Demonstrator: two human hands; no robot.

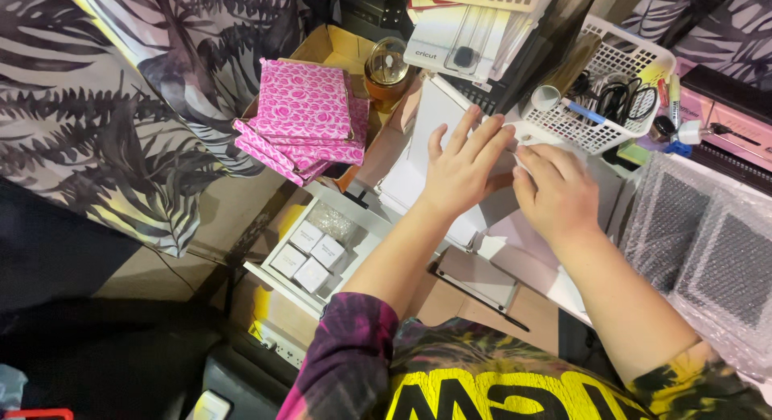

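My left hand (462, 166) lies flat, fingers spread, pressing down on a white flat cardboard piece (438, 114) on the worktop. My right hand (555, 191) rests beside it, fingers curled down on the same white sheet near its right edge. The two hands almost touch at the fingertips. The part of the sheet under the palms is hidden.
A stack of pink patterned boxes (301, 118) sits in a cardboard box to the left. A glass jar (387, 70) stands behind it. A white wire basket (615, 90) of tools is at the right, bubble wrap (708, 251) beyond. An open drawer (318, 251) holds small white boxes.
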